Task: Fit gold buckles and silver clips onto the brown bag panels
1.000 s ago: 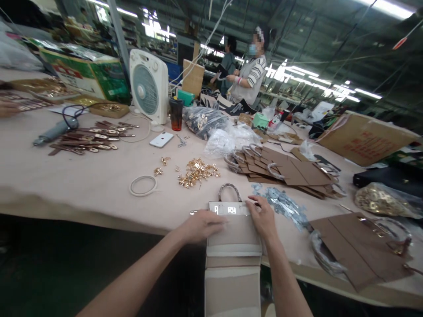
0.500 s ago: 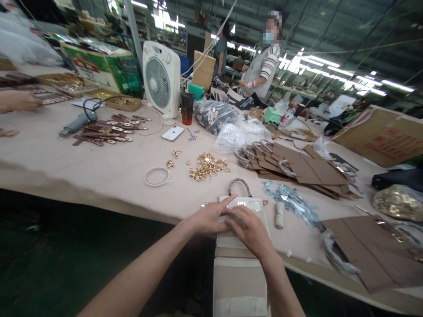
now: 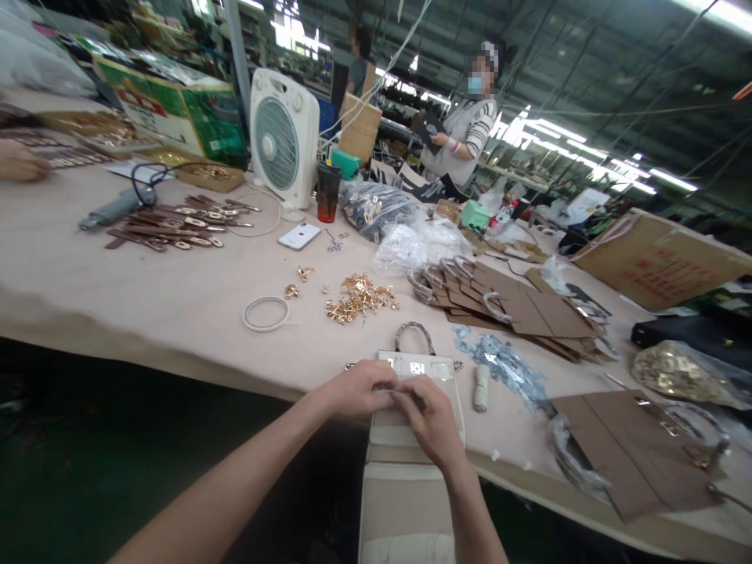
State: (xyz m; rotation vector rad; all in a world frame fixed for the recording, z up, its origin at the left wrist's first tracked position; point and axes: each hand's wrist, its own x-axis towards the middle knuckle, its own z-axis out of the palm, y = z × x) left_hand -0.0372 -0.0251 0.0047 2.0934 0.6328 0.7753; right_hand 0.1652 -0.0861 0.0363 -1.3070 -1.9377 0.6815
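A cream handbag (image 3: 405,501) with a wrapped, arched handle (image 3: 414,327) lies at the table's front edge, its lower part hanging over. Above its upper panel my left hand (image 3: 365,386) and my right hand (image 3: 428,409) meet, fingertips pinched together. Anything between the fingers is too small or hidden to make out. Shiny metal plates show on the bag just beyond my fingers. A small pale roll (image 3: 481,388) stands right of the bag. Gold metal fittings (image 3: 358,298) lie in a loose pile beyond it, with a roll of tape (image 3: 265,313) to the left.
Brown bag panels (image 3: 517,301) are stacked at the right, near scattered bluish-grey pieces (image 3: 505,364). A brown bag (image 3: 634,446) lies at the front right. Further back stand a fan (image 3: 279,145), a dark cup (image 3: 328,192) and a phone (image 3: 299,236). Another person's hand (image 3: 20,162) is at far left.
My left index finger, stretched out before, has drawn in so both hands' fingertips meet. The view has shifted slightly. The person at the back now holds up a dark piece.
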